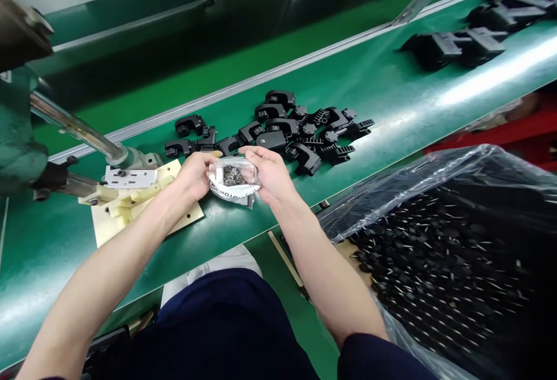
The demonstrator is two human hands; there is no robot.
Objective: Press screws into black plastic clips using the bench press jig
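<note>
A small plastic bowl or cut container (235, 180), clear and white with dark print, is held over the bench's near edge. Inside it lies a heap of tiny shiny metal parts (234, 176), too small to name. My left hand (195, 174) grips its left side, and my right hand (272, 174) grips the right side, thumb and fingers on the rim. Just beyond both hands, black plastic clamp-like parts (272, 139) lie in a loose group on the green bench. Several black knobs and ribbed pieces (333, 136) sit at that group's right.
A press (78, 119) with a cream fixture (148, 194) and metal plate stands at left. Right of me, a plastic-lined box (439, 270) holds many black knobs with metal pins. More black parts (452, 49) lie far right on the green bench (391, 96). A metal rail runs behind.
</note>
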